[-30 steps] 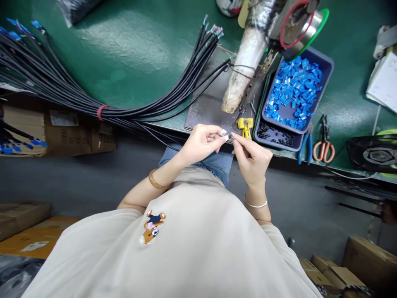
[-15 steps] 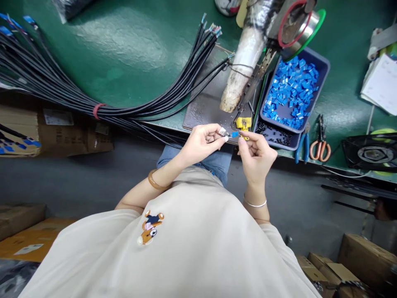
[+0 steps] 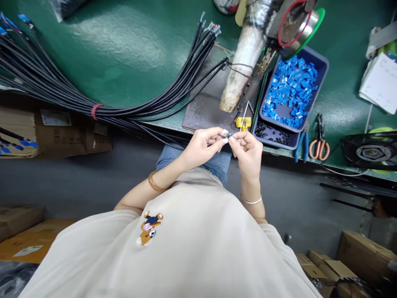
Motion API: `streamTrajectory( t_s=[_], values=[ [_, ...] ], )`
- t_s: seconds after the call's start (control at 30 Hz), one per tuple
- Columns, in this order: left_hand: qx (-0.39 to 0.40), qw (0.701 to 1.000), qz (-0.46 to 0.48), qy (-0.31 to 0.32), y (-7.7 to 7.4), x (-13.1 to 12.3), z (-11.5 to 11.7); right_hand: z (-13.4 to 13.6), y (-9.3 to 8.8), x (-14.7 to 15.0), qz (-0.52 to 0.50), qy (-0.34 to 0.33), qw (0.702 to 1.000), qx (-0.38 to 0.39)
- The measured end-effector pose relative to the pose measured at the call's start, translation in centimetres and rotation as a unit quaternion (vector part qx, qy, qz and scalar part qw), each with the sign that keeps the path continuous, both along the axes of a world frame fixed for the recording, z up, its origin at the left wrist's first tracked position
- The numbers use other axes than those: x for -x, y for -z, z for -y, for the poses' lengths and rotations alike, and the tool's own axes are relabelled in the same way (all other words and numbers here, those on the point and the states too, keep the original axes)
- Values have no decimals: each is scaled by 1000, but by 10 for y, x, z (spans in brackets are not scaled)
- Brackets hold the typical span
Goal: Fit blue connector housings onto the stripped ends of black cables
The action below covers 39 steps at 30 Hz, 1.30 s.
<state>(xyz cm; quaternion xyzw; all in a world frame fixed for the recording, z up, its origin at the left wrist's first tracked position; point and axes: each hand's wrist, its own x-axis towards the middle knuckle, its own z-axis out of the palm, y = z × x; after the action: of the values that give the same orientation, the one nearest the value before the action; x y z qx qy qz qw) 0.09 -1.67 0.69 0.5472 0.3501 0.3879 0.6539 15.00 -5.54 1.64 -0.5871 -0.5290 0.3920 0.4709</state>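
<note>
My left hand [image 3: 203, 145] is closed in a pinch on the end of a black cable [image 3: 228, 135], just past the table's front edge. My right hand [image 3: 248, 151] is pinched at the same end, its fingertips nearly meeting the left ones. Between them only a sliver of a small blue connector [image 3: 233, 133] shows; the fingers cover the rest. A thin white line [image 3: 244, 116] rises behind my right fingers. Just beyond them lies a yellow block [image 3: 243, 123] on a dark board [image 3: 200, 111].
A red-tied bundle of black cables [image 3: 139, 111] spans the left. A wrapped post [image 3: 237, 74] and metal spool [image 3: 302, 35] overhang the board. Right are a bin [image 3: 325, 68] of blue connectors, a lower bin [image 3: 293, 142] of black pieces, blue-handled pliers [image 3: 306, 145] and an orange-handled tool [image 3: 327, 151].
My right hand has shifted left, up against my left fingertips, and now covers most of the blue connector. The thin white line has become visible. My left hand has barely moved.
</note>
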Motion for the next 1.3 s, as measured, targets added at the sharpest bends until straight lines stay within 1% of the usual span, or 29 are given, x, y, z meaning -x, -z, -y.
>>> streamTrajectory(
  t_s=[0.07,0.17,0.2,0.27,0.33,0.4,0.47,0.6,0.7,0.93,1.1,1.3],
  values=[
    [19,999,31,-4,1,-1,-1,-1,2,-1,-10,31,999,-41],
    [38,997,65,-8,4,-2,-5,0,1,-5,-19,110,984,-136],
    [42,997,69,-8,5,-3,-6,1,1,-7,-15,131,979,-158],
    [46,996,69,-8,6,-3,-8,2,1,-9,18,155,972,-176],
    [40,997,67,-12,5,-4,-11,3,3,-9,76,144,971,-177],
    [30,997,68,-17,5,-6,-14,2,6,-8,134,103,968,-183],
    [17,997,71,-27,5,-8,-16,0,10,-6,183,70,960,-202],
    [1,997,60,-44,8,-11,-20,-5,15,-5,237,64,938,-245],
    [-3,998,42,-50,8,-12,-21,-9,15,-4,243,65,935,-252],
    [-21,998,19,-59,2,-11,-20,-13,9,-3,258,70,924,-274],
    [-25,998,1,-54,5,-9,-19,-11,8,-5,260,58,922,-279],
    [-8,999,-7,-39,9,-7,-20,-10,9,-9,268,50,920,-282]
  ],
)
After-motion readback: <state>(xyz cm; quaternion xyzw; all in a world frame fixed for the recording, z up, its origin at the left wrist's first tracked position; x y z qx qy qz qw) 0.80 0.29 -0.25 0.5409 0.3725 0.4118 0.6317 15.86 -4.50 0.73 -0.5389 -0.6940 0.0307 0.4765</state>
